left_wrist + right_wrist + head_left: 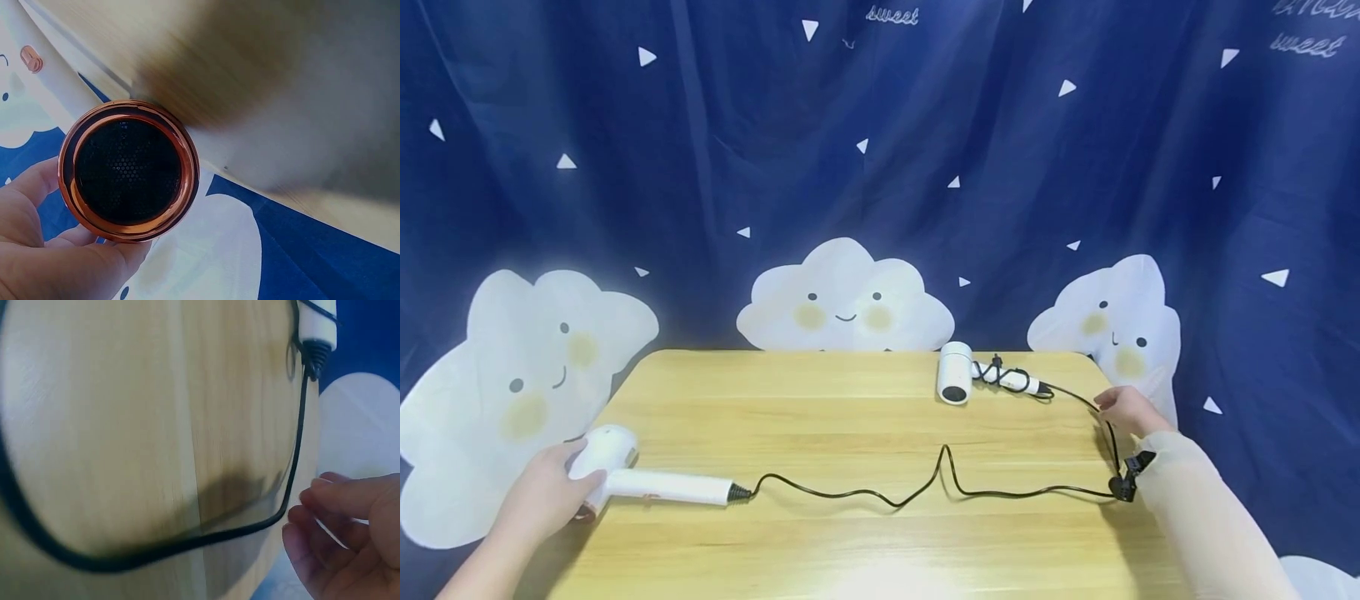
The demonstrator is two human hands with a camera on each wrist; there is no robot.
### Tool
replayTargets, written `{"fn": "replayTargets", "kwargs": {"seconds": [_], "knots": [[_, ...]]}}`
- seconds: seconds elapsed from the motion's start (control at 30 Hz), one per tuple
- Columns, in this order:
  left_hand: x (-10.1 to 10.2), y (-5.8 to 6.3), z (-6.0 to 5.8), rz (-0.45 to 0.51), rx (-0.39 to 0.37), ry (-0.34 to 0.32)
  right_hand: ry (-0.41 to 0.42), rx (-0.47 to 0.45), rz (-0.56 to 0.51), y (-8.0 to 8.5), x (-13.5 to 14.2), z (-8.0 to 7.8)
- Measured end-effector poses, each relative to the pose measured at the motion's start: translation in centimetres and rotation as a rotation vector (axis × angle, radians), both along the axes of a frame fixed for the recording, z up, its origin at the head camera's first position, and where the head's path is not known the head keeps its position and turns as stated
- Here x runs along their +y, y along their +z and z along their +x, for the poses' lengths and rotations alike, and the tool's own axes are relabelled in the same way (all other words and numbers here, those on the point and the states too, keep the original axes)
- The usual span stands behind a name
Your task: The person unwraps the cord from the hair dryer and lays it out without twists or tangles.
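Observation:
My left hand point(546, 492) grips the rounded head of a white hair dryer point(670, 486) at the table's left edge, its handle pointing right. In the left wrist view, fingers and thumb close around the dryer's copper-coloured ring point(128, 232), with a dark perforated grille point(128, 169) inside. A black cord point(1015, 495) winds from the handle across the table toward my right wrist. Loosely bent and holding nothing, my right hand point(1127, 410) hovers at the right edge. Its fingertips are close beside a black cord point(206, 540) that leads to a second white hair dryer point(956, 367).
The second dryer lies at the back right, cord looped around its handle point(1000, 377). A black wrist mount point(1126, 483) on my right sleeve overlaps the cord. The wooden table point(820, 550) has rounded back corners, with a blue cloud-patterned curtain point(820, 183) behind.

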State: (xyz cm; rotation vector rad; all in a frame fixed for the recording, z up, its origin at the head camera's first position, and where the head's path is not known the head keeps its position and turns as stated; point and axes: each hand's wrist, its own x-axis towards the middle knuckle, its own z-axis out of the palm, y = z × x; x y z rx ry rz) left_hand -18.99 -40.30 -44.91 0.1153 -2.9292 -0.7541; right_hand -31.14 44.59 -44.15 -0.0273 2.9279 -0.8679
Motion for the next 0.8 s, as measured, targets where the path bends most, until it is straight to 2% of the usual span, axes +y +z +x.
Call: {"fn": "replayTargets", "kwargs": {"seconds": [0.17, 0.37, 0.53, 0.7, 0.8], "knots": [[0.2, 0.4, -0.1, 0.011, -0.006, -0.010, 0.026, 0.001, 0.085, 0.5, -0.6, 0.9], [0.6, 0.7, -0.2, 0.004, 0.007, -0.016, 0.039, -0.017, 0.187, 1.1, -1.7, 2.7], [0.8, 1.0, -0.3, 0.001, -0.010, -0.004, 0.045, 0.012, 0.211, 0.8, -1.9, 3.5], [0.5, 0.5, -0.4, 0.005, -0.024, -0.001, 0.058, 0.025, 0.225, 1.0, -1.9, 4.3], [0.3, 0.3, -0.6, 0.001, -0.013, -0.007, 0.029, -0.038, 0.160, 1.1, -1.9, 4.9]]}}
